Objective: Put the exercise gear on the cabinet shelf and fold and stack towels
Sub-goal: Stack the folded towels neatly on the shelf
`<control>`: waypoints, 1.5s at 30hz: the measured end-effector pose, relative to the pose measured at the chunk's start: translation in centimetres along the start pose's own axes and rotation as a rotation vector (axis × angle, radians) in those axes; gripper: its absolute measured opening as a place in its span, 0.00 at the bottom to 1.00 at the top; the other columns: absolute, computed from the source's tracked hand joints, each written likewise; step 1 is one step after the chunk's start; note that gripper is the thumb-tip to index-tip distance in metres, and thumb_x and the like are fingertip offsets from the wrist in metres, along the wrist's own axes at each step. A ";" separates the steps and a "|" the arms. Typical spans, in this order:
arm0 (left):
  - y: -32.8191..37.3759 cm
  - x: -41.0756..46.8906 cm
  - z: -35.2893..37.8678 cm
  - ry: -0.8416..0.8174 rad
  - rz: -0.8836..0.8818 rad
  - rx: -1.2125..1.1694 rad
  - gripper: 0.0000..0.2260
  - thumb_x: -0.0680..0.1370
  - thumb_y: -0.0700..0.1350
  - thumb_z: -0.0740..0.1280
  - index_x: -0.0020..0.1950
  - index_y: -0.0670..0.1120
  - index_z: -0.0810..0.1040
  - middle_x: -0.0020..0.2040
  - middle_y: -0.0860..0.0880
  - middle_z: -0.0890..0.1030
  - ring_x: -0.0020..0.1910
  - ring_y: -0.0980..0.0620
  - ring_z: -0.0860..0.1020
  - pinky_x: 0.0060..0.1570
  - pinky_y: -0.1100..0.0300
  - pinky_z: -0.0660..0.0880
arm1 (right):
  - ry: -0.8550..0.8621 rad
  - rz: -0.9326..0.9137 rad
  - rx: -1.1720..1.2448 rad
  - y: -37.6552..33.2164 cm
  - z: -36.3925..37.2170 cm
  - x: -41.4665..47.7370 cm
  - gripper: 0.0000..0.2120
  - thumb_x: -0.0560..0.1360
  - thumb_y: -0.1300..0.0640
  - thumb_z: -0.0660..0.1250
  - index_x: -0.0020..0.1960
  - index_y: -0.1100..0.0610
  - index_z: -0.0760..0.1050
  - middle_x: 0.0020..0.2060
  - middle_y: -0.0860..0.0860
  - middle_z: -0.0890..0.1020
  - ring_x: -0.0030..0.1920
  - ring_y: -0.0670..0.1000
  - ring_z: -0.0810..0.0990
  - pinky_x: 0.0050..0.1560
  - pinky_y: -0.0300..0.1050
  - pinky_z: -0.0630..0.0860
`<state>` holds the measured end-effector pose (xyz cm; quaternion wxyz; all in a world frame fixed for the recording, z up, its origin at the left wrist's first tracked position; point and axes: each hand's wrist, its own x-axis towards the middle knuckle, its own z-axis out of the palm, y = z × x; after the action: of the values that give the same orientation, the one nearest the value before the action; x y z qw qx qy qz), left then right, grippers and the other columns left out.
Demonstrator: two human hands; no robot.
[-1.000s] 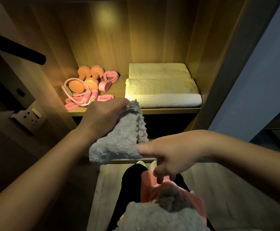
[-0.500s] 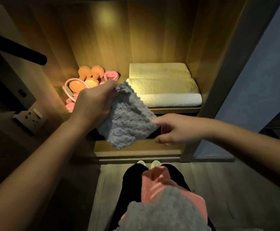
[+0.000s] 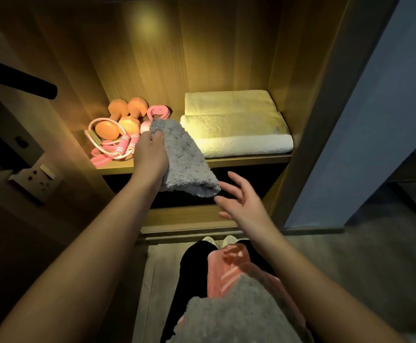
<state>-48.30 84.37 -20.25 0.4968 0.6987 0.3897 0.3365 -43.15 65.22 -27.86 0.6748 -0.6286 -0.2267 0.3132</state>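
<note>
Currently on towel stacking: left hand (image 3: 150, 154) grips the far end of the folded grey towel (image 3: 189, 164), right hand (image 3: 244, 204) spread open, empty, just off its near end; next move, probably, lay it on the cream towels (image 3: 236, 134) just right of the left fingertips.

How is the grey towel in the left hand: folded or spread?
Folded. The grey towel is a compact thick pad with a rounded doubled edge at its near end, gripped by the left hand.
</note>
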 end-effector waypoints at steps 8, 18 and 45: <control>0.0 -1.9 1.9 0.060 -0.060 -0.087 0.10 0.84 0.50 0.53 0.45 0.52 0.70 0.45 0.47 0.75 0.48 0.44 0.77 0.49 0.49 0.74 | 0.237 0.060 0.298 1.0 4.0 2.0 0.16 0.76 0.57 0.68 0.62 0.47 0.71 0.56 0.51 0.80 0.51 0.51 0.83 0.41 0.41 0.80; -1.2 -3.5 1.7 0.204 0.077 -0.222 0.12 0.84 0.49 0.56 0.56 0.43 0.74 0.47 0.48 0.78 0.45 0.52 0.77 0.42 0.57 0.71 | 0.565 -0.059 0.260 0.8 3.6 2.9 0.13 0.76 0.68 0.60 0.49 0.53 0.78 0.38 0.48 0.82 0.31 0.39 0.76 0.29 0.35 0.71; -4.6 -4.9 2.3 0.052 0.281 0.137 0.09 0.83 0.47 0.58 0.47 0.44 0.72 0.34 0.51 0.71 0.30 0.58 0.67 0.28 0.66 0.62 | 0.507 -0.285 -0.249 0.1 1.3 2.5 0.17 0.83 0.55 0.54 0.36 0.52 0.64 0.30 0.46 0.68 0.28 0.37 0.67 0.29 0.32 0.63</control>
<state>-49.63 80.00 -25.67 0.3858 0.7697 0.3227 0.3931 -42.34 67.85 -28.06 0.6648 -0.7264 -0.1734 0.0187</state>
